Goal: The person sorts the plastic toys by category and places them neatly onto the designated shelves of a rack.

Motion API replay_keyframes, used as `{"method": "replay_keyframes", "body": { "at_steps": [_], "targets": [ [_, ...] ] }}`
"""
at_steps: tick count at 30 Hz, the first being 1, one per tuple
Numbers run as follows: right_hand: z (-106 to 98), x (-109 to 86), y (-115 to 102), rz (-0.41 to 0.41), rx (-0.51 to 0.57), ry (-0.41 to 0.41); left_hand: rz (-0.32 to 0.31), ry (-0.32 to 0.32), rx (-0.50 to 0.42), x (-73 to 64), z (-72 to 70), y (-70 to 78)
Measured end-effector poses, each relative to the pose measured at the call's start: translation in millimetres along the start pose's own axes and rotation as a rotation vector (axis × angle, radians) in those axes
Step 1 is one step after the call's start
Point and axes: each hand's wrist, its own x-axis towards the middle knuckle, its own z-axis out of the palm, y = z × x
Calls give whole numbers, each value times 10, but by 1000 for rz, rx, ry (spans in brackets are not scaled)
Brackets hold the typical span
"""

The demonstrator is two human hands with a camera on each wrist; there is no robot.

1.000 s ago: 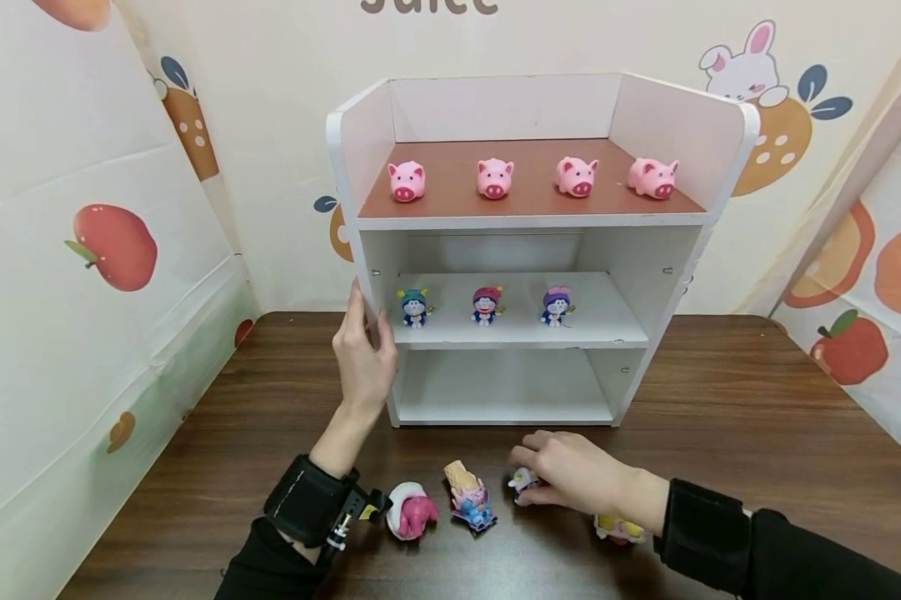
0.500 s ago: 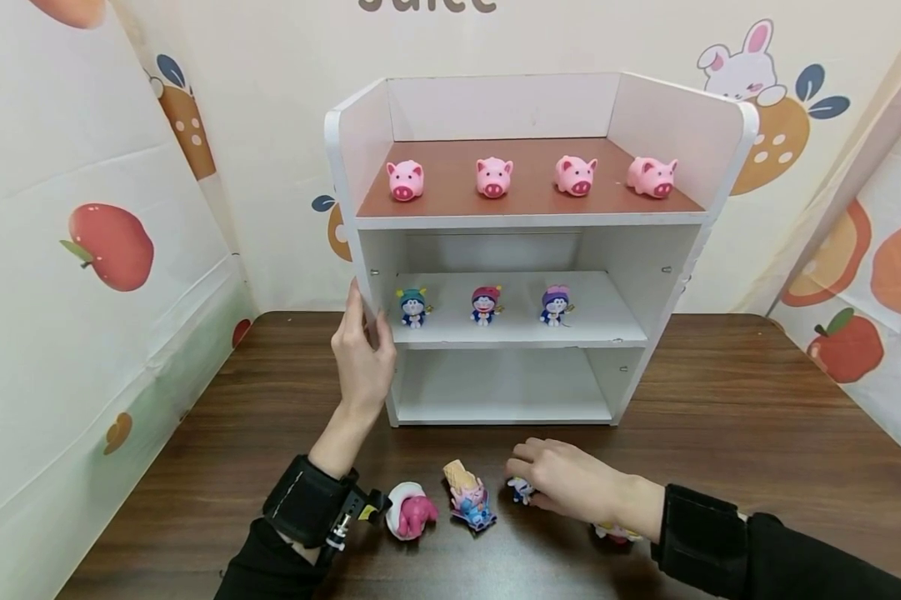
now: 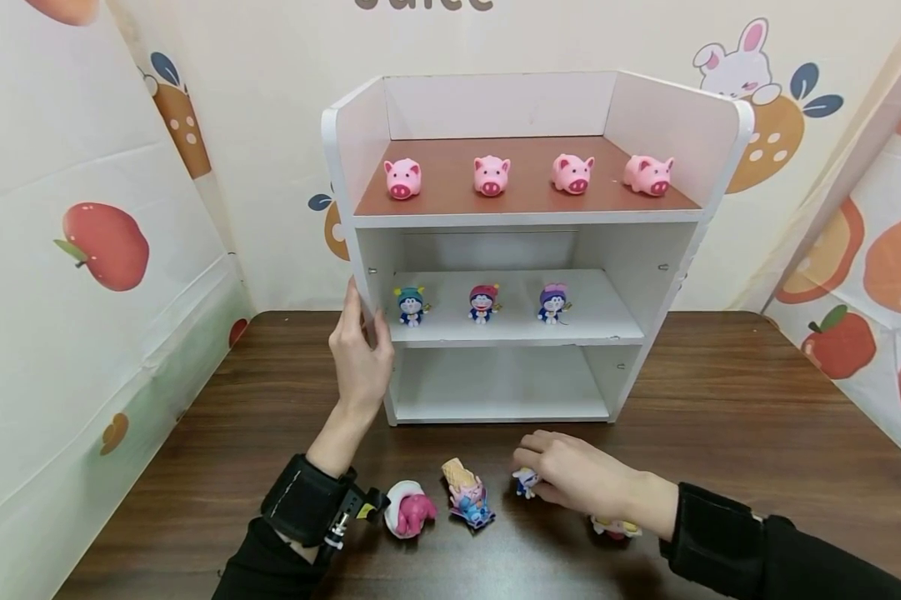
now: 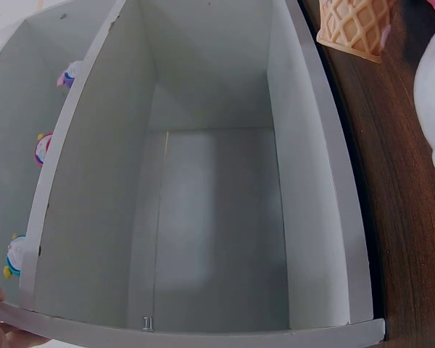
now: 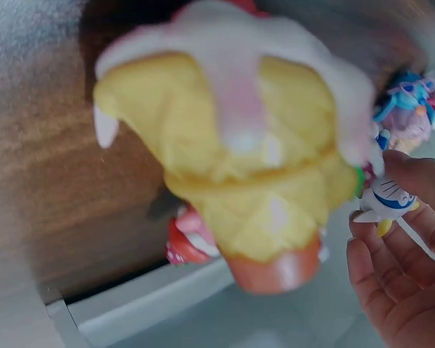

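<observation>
My right hand [image 3: 573,475] is low over the table in front of the shelf unit. Its thumb and fingers pinch a small white-and-blue figurine [image 5: 386,197] with yellow feet, partly covered by the hand in the head view [image 3: 526,482]. My left hand [image 3: 362,362] holds the left side panel of the white shelf unit [image 3: 525,343], its thumb at the front edge and its fingers along the outer side. In the left wrist view, only fingertips [image 4: 18,338] show around that panel.
Several pink pigs [image 3: 491,176] stand on the top shelf, and three small figurines [image 3: 483,304] on the middle one. On the table lie an ice-cream-cone toy [image 3: 468,493] and a pink-and-white toy [image 3: 408,509]. A yellow cone-patterned toy [image 5: 254,152] sits below my right wrist.
My right hand dips slightly, then rises again with small finger movements, and the figurine in it has turned a little. The left hand stays on the shelf unit.
</observation>
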Motion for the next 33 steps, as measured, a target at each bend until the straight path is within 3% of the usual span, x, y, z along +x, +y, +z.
{"method": "replay_keyframes", "body": {
  "at_steps": [13, 21, 33],
  "targets": [
    [-303, -154, 6, 77, 50, 118, 13, 2, -16, 12, 0, -3],
    [-525, -224, 29, 81, 8, 194, 7, -1, -10, -6, -3, -26],
    [-942, -248, 77, 121, -133, 189, 4, 0, -22, 7, 4, -20]
  ]
}}
